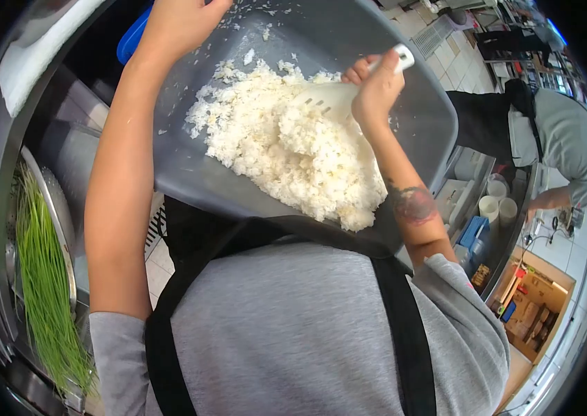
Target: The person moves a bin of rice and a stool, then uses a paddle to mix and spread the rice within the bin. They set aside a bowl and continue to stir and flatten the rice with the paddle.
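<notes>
A grey plastic tub (189, 182) holds a large heap of cooked white rice (266, 132), with loose grains stuck on its far wall. My right hand (380, 87) is closed round the handle of a white slotted rice paddle (328, 99). The paddle's blade lies against the rice, its front part buried or hidden by it. At the top left of the tub is my left hand (186, 24), its fingers mostly cut off by the picture's edge. Whether it grips the tub there, I cannot make out.
Long green chives (44, 277) lie in a metal colander (54, 201) at my left. A blue object (134, 35) shows behind my left forearm. On the right, a co-worker (564, 132) stands by a counter with white cups (489, 206) and a cardboard box (536, 305).
</notes>
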Demonstrator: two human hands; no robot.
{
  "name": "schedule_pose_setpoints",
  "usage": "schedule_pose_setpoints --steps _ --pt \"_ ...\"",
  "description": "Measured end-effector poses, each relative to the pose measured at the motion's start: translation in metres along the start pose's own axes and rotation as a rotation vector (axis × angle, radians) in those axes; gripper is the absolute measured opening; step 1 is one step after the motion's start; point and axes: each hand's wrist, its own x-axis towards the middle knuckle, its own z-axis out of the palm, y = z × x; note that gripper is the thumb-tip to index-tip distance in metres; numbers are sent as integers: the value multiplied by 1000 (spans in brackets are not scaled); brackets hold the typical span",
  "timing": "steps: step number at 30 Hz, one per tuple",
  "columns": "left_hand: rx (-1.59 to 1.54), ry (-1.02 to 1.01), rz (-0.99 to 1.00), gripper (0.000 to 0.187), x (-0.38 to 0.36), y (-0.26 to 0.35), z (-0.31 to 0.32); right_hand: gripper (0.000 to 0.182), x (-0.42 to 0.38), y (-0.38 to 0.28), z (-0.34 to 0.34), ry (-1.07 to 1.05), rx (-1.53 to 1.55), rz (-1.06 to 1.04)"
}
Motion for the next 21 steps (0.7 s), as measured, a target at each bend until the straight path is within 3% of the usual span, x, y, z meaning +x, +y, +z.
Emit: schedule_pose_setpoints --steps 3,5,8,10,12,14,15,16,17,21 --pt "5 9 29 9 1 -1 1 46 -13 -21 -5 36 56 82" --pt "11 15 48 9 1 1 1 45 -21 -42 -2 -153 -56 105" --pt "8 11 25 10 0 9 1 47 -24 -93 1 -159 -73 35" --pt "58 20 -53 10 -1 12 1 52 -25 -128 -10 -210 119 47" --pt "59 9 -52 10 -1 12 0 51 -33 -146 -18 -415 145 4" --pt "42 2 -27 10 -1 8 1 51 -50 -128 -22 -557 210 227" --pt "43 0 -26 10 -1 8 1 49 -64 -110 -24 -546 93 345" --pt "63 3 -14 10 0 8 2 39 -87 -83 -25 -385 -135 363" --pt "84 6 -3 10 0 7 2 31 -97 -65 -13 -397 -46 541" --pt "101 15 83 9 -2 8 1 30 -79 -44 12 -489 -102 423"
